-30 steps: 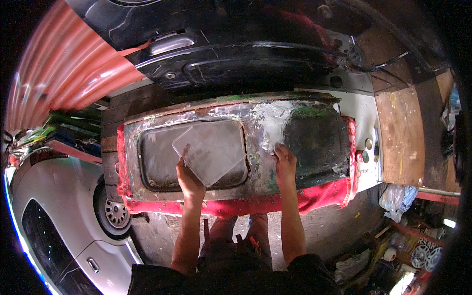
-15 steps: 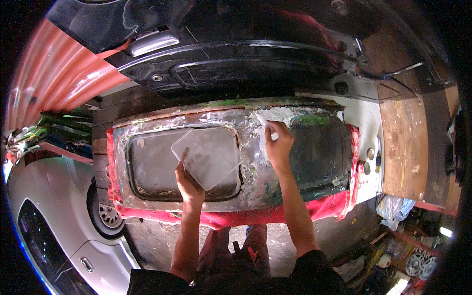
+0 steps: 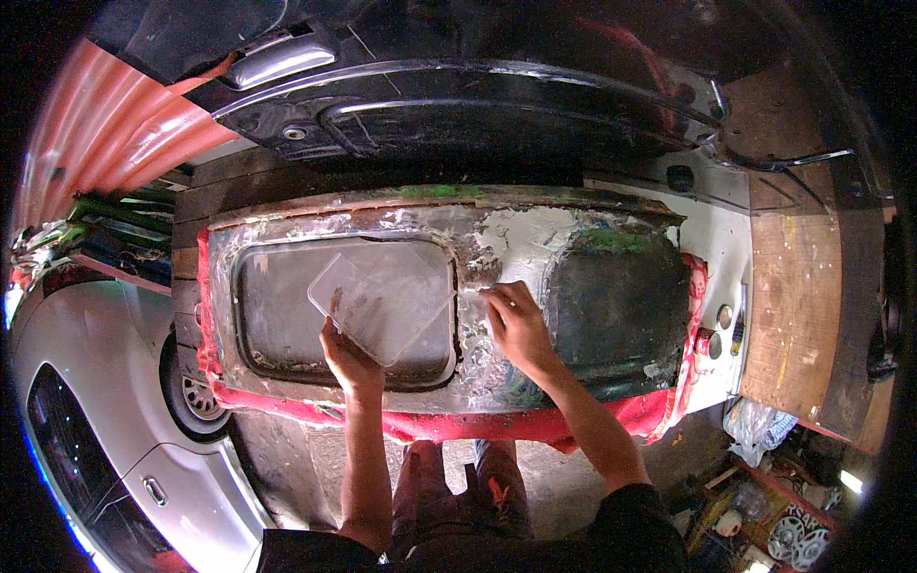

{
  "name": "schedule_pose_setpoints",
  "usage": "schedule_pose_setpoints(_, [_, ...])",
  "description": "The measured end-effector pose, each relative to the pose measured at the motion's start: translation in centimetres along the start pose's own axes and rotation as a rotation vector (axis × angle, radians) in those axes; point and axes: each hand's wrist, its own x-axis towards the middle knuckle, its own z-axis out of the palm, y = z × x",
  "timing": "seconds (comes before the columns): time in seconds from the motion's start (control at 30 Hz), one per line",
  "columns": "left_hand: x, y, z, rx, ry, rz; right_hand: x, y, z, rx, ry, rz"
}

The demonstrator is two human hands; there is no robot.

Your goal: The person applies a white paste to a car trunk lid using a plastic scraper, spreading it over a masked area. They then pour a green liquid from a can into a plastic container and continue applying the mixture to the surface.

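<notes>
My left hand (image 3: 352, 365) grips the lower corner of a clear, square plastic lid (image 3: 390, 304) with rounded corners. The lid is tilted above the left recess of a worn panel (image 3: 315, 390), and whitish smears show on it. My right hand (image 3: 518, 329) is closed in a pinch over the strip between the panel's two recesses. A thin pale edge, like a spreader, pokes out at its fingertips, mostly hidden by the fingers. White filler paste (image 3: 530, 237) coats the panel's upper middle, beyond my right hand.
Red cloth (image 3: 420, 425) edges the panel's near side. Across the far side runs a black car body part (image 3: 401, 124). A silver car (image 3: 124, 382) stands at left, wooden boards (image 3: 793, 315) at right. Small round cans (image 3: 708, 344) sit beside the panel.
My right hand has moved nearer and to the left, from the upper paste patch down to the middle strip. The left hand still holds the lid. The whole view has shifted slightly.
</notes>
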Motion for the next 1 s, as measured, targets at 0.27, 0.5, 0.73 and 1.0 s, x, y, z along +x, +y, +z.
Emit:
schedule_pose_setpoints(0.27, [-0.1,0.8,1.6,0.040,0.032,-0.002,5.2,2.8,-1.0,-0.142,0.278,0.009])
schedule_pose_setpoints(0.5, [0.3,0.6,0.4,-0.015,0.001,0.011,2.9,1.8,1.1,-0.192,0.020,-0.015])
schedule_pose_setpoints(0.73, [0.0,0.7,-0.2,-0.015,0.017,-0.024,-0.8,0.4,-0.2,-0.043,-0.005,-0.026])
schedule_pose_setpoints(1.0, [0.2,0.8,0.0,-0.016,-0.043,-0.021,4.2,2.5,-0.5,-0.125,0.245,0.000])
